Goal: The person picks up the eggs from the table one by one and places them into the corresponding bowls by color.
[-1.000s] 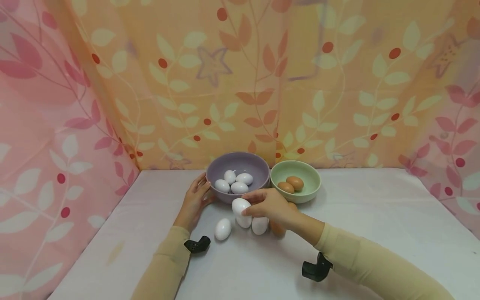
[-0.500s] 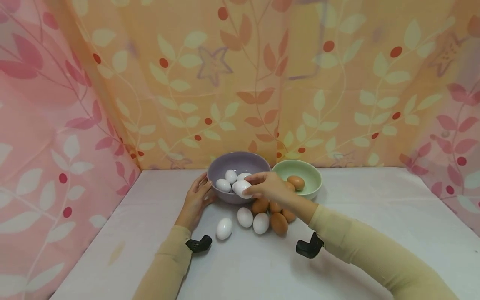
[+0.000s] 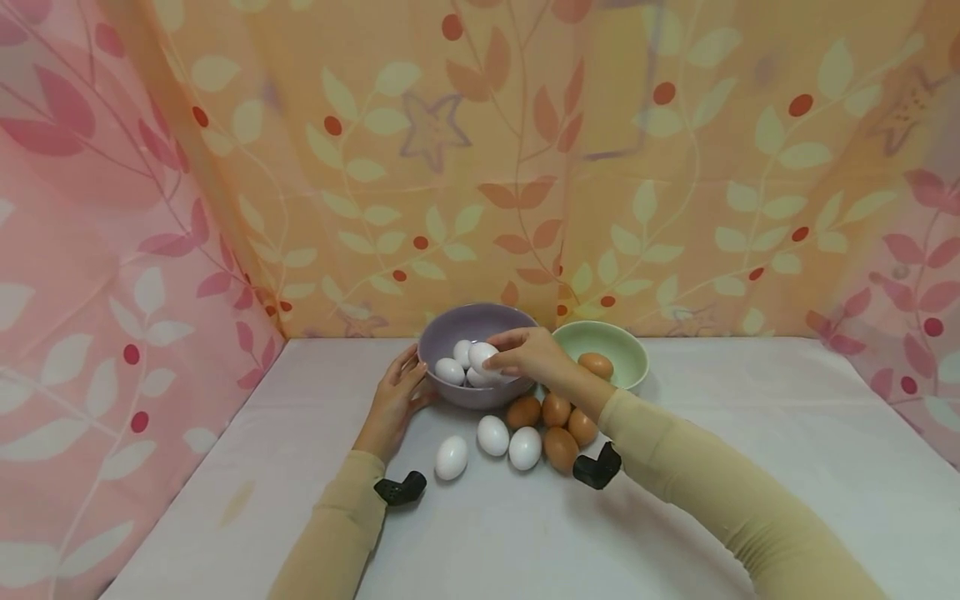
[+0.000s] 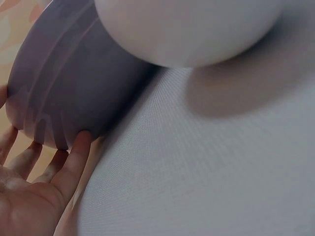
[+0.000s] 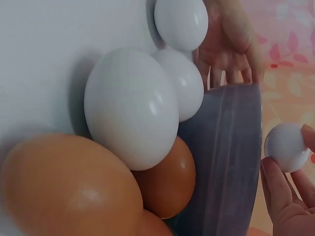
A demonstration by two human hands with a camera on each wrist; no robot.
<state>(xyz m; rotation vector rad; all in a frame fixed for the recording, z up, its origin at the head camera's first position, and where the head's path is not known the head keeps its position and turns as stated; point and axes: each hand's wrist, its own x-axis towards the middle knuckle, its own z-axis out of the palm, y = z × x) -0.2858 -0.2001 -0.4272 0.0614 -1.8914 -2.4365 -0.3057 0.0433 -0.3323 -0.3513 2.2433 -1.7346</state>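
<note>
My right hand (image 3: 536, 358) pinches a white egg (image 3: 483, 357) between thumb and fingertips, over the purple bowl (image 3: 495, 321). Other white eggs (image 3: 449, 372) lie inside that bowl, some hidden behind the hand and the held egg. In the right wrist view the held egg (image 5: 286, 147) is beyond the bowl's rim. At the bowl's left side rests my left hand (image 3: 392, 400); the left wrist view has its fairly straight, spread fingers (image 4: 74, 164) touching the outer wall.
Three white eggs (image 3: 451, 457) and several brown eggs (image 3: 561, 450) lie on the white tabletop in front of the bowls. Right of the purple bowl stands a green bowl (image 3: 592, 336) with a brown egg (image 3: 596, 366) visible. A patterned cloth (image 3: 480, 167) hangs behind.
My right hand has carried the white egg up and away from the loose eggs, to over the purple bowl. The left hand has stayed at the bowl's side.
</note>
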